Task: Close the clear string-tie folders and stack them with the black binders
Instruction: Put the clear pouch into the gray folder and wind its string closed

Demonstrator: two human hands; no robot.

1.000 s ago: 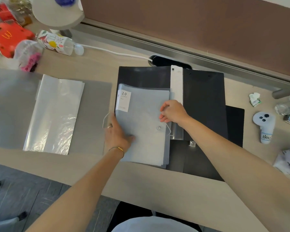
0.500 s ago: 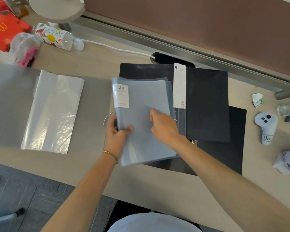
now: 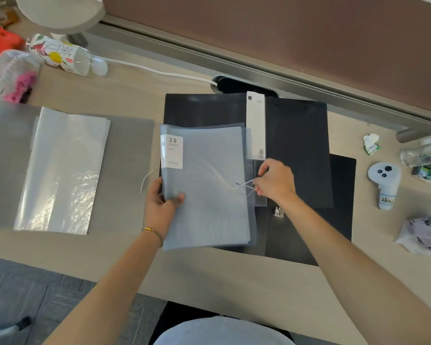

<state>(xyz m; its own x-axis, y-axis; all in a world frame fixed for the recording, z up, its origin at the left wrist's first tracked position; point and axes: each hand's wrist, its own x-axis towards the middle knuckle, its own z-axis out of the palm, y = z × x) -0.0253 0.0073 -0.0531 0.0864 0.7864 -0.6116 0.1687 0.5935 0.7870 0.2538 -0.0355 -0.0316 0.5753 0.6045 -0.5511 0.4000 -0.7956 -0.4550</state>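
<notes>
A pale wooden counter [image 3: 125, 95] runs below a brown partition wall. The clear string-tie folder [image 3: 207, 190] (its label reads "20 pockets") lies on top of the black binders [image 3: 299, 155], covering their left half. The left hand [image 3: 159, 207] grips the folder's left edge, thumb on top and fingers clenched around it. The right hand [image 3: 274, 181], at the folder's right edge, has its fingers pinched on the white string [image 3: 245, 185], which runs taut to the small button [image 3: 237, 184]. Left of the folder lies another clear folder [image 3: 60, 170], opened flat. Beyond that one, a bottle [image 3: 62, 57] lies on its side.
</notes>
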